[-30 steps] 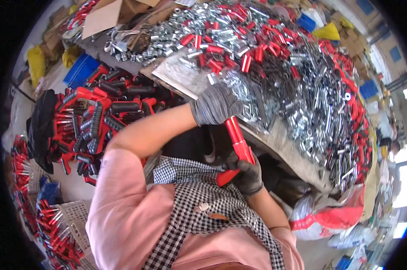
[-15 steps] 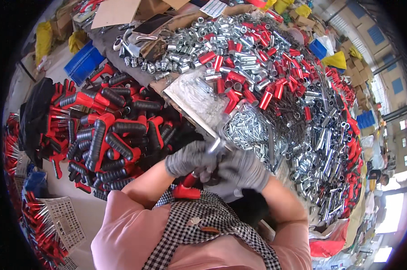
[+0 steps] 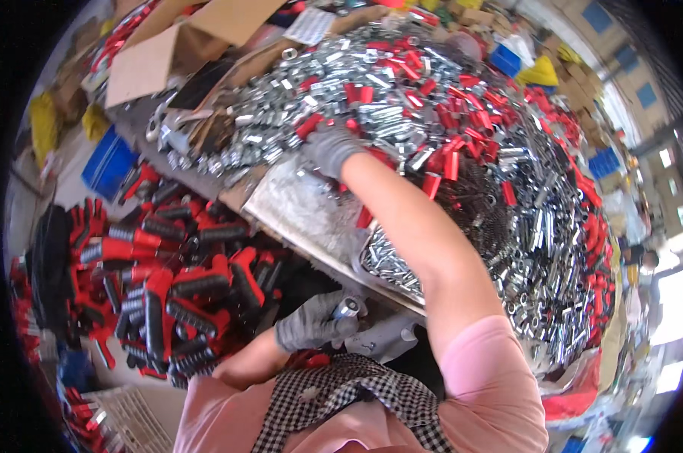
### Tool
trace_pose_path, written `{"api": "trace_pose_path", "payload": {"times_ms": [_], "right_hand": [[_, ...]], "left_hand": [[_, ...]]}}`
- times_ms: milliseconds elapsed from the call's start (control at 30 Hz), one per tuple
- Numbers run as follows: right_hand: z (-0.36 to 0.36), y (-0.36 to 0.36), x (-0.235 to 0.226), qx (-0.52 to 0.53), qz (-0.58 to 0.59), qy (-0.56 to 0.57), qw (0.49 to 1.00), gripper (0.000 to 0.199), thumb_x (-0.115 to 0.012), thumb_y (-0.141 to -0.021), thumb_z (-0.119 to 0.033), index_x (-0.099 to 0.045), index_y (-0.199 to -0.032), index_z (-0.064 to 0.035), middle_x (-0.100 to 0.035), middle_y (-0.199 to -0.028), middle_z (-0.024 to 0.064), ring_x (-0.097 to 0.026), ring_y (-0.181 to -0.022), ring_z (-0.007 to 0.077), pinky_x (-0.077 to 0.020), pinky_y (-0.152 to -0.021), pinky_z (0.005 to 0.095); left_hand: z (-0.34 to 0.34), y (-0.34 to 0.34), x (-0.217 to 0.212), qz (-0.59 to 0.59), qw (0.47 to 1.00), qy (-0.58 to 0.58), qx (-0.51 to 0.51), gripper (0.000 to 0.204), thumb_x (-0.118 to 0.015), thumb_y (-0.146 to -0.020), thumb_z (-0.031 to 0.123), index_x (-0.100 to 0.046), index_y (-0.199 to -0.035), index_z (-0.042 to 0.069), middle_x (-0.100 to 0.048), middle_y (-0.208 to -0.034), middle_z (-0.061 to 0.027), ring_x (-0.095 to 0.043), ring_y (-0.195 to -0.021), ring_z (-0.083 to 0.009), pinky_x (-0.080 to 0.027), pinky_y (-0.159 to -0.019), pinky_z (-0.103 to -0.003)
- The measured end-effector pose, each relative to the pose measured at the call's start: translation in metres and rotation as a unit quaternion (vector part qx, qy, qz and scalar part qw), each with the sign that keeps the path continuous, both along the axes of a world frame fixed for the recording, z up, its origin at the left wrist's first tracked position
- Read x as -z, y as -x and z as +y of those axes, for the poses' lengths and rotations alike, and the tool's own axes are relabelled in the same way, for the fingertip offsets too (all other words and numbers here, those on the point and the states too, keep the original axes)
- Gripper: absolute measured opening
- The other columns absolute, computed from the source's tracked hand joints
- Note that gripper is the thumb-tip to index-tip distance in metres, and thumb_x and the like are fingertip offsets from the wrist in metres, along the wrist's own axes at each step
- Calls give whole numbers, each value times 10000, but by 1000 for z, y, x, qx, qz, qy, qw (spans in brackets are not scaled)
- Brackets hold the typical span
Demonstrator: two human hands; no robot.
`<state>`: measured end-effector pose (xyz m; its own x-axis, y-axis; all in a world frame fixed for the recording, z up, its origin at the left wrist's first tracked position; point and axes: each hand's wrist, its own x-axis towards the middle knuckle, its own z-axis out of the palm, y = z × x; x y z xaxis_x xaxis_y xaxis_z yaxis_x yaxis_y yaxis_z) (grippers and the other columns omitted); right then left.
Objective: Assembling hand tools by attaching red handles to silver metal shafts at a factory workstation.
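My left hand (image 3: pixel 311 323), in a grey glove, is closed round a tool with a silver cylindrical end (image 3: pixel 347 307), held in front of my apron. Below it shows a bit of red handle (image 3: pixel 318 360); whether it belongs to the same tool is hidden. My right arm stretches forward over the bench. Its grey-gloved right hand (image 3: pixel 332 149) is at the heap of metal parts (image 3: pixel 270 121), with its fingertips beside a red tube (image 3: pixel 309 126). The fingers are blurred and partly hidden, so their grip does not show.
Red-and-black handles (image 3: pixel 198 283) are heaped at my left, below a blue bin (image 3: pixel 109 163). Small bright screws (image 3: pixel 390 264) lie near the bench's front edge, beside a whitish board (image 3: pixel 300 208). Cardboard (image 3: pixel 149 64) stands at the far left. A white crate (image 3: pixel 130 415) is at lower left.
My right hand has left my left hand and reached forward to the heap of metal parts and red tubes. The left hand keeps hold of the tool near my apron. The view has shifted.
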<state>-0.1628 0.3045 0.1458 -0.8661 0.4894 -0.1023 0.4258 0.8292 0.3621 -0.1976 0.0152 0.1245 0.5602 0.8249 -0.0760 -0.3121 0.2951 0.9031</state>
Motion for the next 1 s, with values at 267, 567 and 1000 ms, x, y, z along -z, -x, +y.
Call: {"api": "trace_pose_path", "payload": {"times_ms": [267, 567, 1000], "right_hand": [[16, 5, -10, 69, -38, 12, 997, 306, -480, -881, -266, -642, -1118, -162, -613, -1178, 67, -528, -1150, 264, -267, -1025, 574], [-10, -82, -45, 50, 121, 26, 991, 278, -526, -807, -157, -658, -1050, -125, -652, -963, 107, -604, -931, 297, -473, -829, 423], [58, -221, -65, 185, 221, 171, 942, 238, -625, -837, -233, -653, -1046, -124, -626, -1094, 118, -560, -1077, 308, -467, -901, 368]], "left_hand": [[16, -7, -8, -1, 1000, 11, -23, 316, -610, -901, 328, -551, -1035, 48, -578, -816, -20, -501, -567, -61, -426, -528, -209], [24, -10, -2, 7, 999, 32, -36, 552, -684, -811, 453, -507, -1078, 3, -561, -702, -21, -551, -576, -103, -431, -529, -223], [24, -16, 8, 17, 998, 41, -49, 515, -678, -826, 426, -507, -1058, -2, -558, -681, -26, -543, -558, -110, -423, -515, -225]]}}
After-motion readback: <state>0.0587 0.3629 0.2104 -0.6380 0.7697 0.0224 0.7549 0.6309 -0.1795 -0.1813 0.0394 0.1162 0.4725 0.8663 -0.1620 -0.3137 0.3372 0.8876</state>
